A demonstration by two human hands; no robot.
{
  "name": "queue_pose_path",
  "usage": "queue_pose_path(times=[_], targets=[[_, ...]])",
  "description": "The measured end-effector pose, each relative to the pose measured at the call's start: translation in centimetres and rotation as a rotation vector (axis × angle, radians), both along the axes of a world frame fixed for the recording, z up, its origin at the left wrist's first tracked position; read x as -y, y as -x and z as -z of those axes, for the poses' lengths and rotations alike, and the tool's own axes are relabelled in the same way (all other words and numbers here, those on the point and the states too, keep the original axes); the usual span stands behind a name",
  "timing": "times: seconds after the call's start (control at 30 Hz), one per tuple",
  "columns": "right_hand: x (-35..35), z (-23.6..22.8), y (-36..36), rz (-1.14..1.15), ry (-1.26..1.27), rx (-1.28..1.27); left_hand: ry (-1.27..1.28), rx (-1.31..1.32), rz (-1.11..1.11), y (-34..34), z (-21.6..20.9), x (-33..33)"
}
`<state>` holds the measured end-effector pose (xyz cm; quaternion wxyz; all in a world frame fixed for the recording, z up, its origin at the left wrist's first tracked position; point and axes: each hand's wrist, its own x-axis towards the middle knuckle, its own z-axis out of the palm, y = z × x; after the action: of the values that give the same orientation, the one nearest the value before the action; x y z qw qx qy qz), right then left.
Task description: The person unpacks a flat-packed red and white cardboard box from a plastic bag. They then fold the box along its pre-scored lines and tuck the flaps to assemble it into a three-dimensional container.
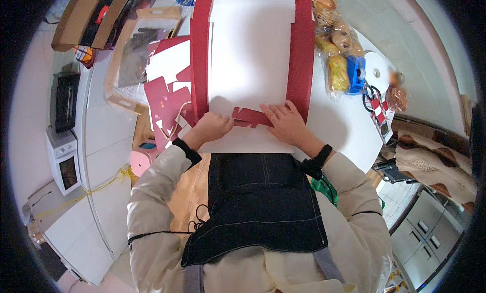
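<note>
A large cardboard box blank (249,55), white on its inner face with red side panels, stretches away from me across the table. At its near end lies a narrow red flap (250,115) with slots and tabs cut into it. My left hand (208,128) is closed at the left end of that flap, its fingers curled on the cardboard edge; the fingertips are partly hidden. On the right end rests my right hand (287,122), fingers stretched out and apart over the flap and the white panel.
Left of the blank are red and white cardboard pieces (167,98) with a cord handle, and a tan tray (114,85). Wrapped bread (336,72), a blue tape dispenser (356,75), a white roll (376,70) and black-handled scissors (372,98) lie right. A pink stool (144,159) stands below.
</note>
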<state>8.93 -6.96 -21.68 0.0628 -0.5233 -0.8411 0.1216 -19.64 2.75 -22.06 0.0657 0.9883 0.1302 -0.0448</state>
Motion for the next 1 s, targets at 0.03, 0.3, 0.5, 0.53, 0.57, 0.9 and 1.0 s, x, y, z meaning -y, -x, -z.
queue_pose_path(times=[0.03,0.3,0.5,0.53,0.57,0.9,1.0], targets=[[-0.2,0.5,0.3,-0.052,-0.024,0.062,-0.012,0.026,-0.015,0.1,0.1,0.3],[1.1,0.6,-1.6,-0.118,-0.13,-0.246,-0.002,0.098,-0.278,-0.6,0.3,0.7],[0.9,0.3,-1.4,-0.091,-0.285,-0.163,0.139,0.022,-0.466,-1.9,-1.3,0.1],[0.7,0.5,-1.3,-0.082,-0.295,-0.156,0.138,0.054,-0.462,-2.0,-1.4,0.0],[0.6,0.6,-1.2,-0.073,-0.305,-0.149,0.137,0.086,-0.458,-2.1,-1.4,-0.1],[1.0,0.7,-1.5,-0.058,-0.293,-0.193,0.079,0.049,-0.456,-1.8,-0.8,0.4],[0.8,0.5,-1.3,-0.041,-0.265,-0.198,0.078,0.011,-0.46,-1.7,-0.6,0.8]])
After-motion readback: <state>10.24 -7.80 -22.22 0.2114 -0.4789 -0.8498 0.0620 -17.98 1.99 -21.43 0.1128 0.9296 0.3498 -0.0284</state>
